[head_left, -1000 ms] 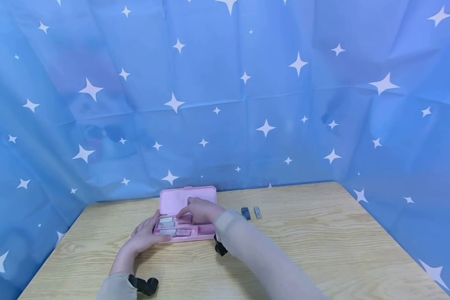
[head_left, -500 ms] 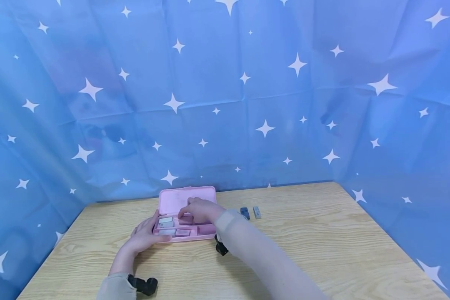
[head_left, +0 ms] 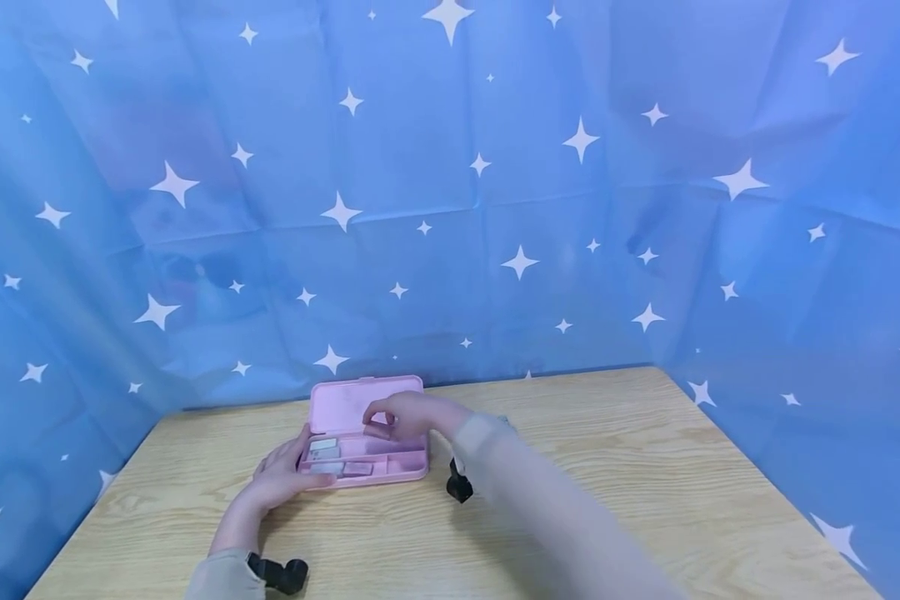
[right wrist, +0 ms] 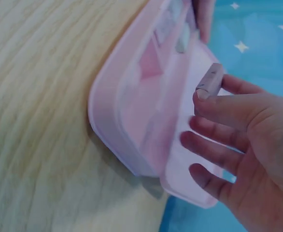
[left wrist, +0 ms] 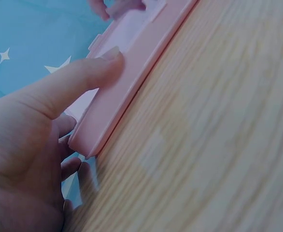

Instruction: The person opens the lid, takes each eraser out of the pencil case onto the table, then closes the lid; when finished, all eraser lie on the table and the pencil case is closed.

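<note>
A pink pencil case (head_left: 405, 477) lies with its lid up on the wooden table. My left hand (head_left: 276, 482) grips its left end, the thumb (left wrist: 103, 70) on the front wall and the fingers round the side. Above the back compartment, my right hand (head_left: 412, 412) pinches a small pinkish-grey eraser (right wrist: 211, 80) between thumb and index finger, the other fingers spread loosely. Light erasers (head_left: 324, 445) sit at the left of the back compartment. In the front one lie a whitish eraser (head_left: 327, 469) and a pink eraser (head_left: 357, 469).
Just past the right sleeve (head_left: 487, 446), a bit of a small grey-blue item (head_left: 504, 419) shows, the rest hidden by the arm. A blue star-patterned curtain (head_left: 420, 183) hangs behind the table (head_left: 390, 542).
My right hand has lifted the eraser out of the back compartment and drawn slightly right. The left hand keeps its hold on the case. The head view has shifted a little.
</note>
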Demonstrator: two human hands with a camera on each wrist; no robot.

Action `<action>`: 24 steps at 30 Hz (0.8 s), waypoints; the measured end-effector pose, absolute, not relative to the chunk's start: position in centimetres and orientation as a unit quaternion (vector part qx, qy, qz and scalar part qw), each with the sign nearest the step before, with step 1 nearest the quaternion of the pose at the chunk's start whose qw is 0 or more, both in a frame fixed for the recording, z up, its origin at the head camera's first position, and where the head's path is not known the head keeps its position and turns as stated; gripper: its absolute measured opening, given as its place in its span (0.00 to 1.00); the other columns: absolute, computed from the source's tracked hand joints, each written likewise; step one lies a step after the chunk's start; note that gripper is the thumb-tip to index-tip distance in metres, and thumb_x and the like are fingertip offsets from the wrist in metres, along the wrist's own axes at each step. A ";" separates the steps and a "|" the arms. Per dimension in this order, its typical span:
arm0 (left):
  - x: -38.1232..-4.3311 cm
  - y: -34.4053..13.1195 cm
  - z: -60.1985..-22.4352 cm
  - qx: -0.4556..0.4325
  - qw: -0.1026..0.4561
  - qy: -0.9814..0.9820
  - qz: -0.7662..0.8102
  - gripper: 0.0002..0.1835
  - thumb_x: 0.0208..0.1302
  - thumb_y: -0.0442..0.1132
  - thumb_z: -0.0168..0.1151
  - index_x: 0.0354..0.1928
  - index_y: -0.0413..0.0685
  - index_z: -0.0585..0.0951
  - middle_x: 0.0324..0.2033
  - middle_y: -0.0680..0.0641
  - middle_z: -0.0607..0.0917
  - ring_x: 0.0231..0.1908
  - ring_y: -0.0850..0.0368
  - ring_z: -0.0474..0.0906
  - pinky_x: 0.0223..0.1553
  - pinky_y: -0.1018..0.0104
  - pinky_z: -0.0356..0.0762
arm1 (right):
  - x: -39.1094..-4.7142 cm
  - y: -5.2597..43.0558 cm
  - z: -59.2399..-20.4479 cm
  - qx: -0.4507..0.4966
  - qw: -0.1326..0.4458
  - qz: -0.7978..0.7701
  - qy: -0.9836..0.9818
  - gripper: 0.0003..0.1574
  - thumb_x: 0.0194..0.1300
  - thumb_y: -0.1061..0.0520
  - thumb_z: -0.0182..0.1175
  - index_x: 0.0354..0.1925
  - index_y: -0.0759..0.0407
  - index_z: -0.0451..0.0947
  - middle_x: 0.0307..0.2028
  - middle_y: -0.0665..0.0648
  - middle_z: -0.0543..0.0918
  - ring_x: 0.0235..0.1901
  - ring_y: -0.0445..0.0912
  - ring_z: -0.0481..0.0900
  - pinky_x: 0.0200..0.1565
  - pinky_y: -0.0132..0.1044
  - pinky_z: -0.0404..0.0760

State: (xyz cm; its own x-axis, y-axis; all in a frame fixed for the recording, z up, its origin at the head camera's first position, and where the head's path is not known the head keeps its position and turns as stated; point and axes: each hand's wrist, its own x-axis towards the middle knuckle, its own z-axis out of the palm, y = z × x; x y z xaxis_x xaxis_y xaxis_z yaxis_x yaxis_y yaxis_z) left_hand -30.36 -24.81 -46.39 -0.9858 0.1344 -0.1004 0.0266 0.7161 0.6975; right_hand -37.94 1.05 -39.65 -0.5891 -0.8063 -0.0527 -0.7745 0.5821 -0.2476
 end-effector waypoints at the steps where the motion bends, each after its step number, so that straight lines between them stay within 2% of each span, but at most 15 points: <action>1: -30.4 -24.9 -46.5 0.043 0.073 0.923 0.376 0.64 0.48 0.59 0.73 0.77 0.45 0.42 0.72 0.29 0.48 0.69 0.28 0.36 0.64 0.32 0.30 | -38.0 1.3 -39.5 -0.442 0.092 -0.113 0.885 0.20 0.69 0.58 0.58 0.58 0.46 0.76 0.42 0.47 0.80 0.41 0.37 0.75 0.46 0.27 0.73; 5: -30.3 -25.0 -46.6 0.043 0.072 0.920 0.382 0.64 0.48 0.59 0.73 0.77 0.45 0.42 0.72 0.28 0.48 0.69 0.28 0.36 0.64 0.31 0.29 | -38.1 2.7 -38.9 -0.413 0.122 -0.168 0.887 0.25 0.66 0.61 0.62 0.60 0.46 0.74 0.41 0.46 0.81 0.40 0.37 0.77 0.43 0.28 0.75; 11: -30.4 -25.0 -46.6 0.044 0.073 0.921 0.379 0.64 0.48 0.59 0.73 0.77 0.45 0.42 0.72 0.28 0.48 0.69 0.28 0.36 0.64 0.32 0.28 | -38.1 5.1 -38.4 -0.383 0.116 -0.225 0.888 0.20 0.70 0.49 0.58 0.58 0.45 0.73 0.35 0.44 0.80 0.36 0.41 0.80 0.38 0.32 0.76; 15: -30.2 -24.9 -46.4 0.048 0.075 0.922 0.377 0.63 0.49 0.58 0.73 0.77 0.44 0.42 0.72 0.28 0.47 0.69 0.28 0.36 0.64 0.32 0.28 | -37.9 6.5 -38.4 -0.368 0.109 -0.258 0.886 0.18 0.70 0.46 0.57 0.56 0.44 0.73 0.35 0.46 0.80 0.34 0.43 0.80 0.37 0.34 0.77; 18: -30.2 -24.9 -46.3 0.050 0.075 0.923 0.375 0.63 0.50 0.57 0.73 0.76 0.44 0.42 0.72 0.28 0.47 0.69 0.27 0.36 0.64 0.31 0.28 | -37.8 7.6 -38.6 -0.363 0.107 -0.279 0.883 0.19 0.69 0.51 0.59 0.57 0.45 0.72 0.35 0.46 0.80 0.34 0.41 0.79 0.39 0.35 0.77; 24: -30.3 -25.0 -46.5 0.049 0.076 0.922 0.378 0.63 0.49 0.58 0.73 0.77 0.45 0.42 0.72 0.28 0.47 0.69 0.27 0.35 0.64 0.32 0.28 | -37.2 9.3 -39.4 -0.340 0.113 -0.351 0.865 0.25 0.65 0.59 0.63 0.59 0.53 0.70 0.33 0.51 0.79 0.33 0.43 0.77 0.39 0.38 0.77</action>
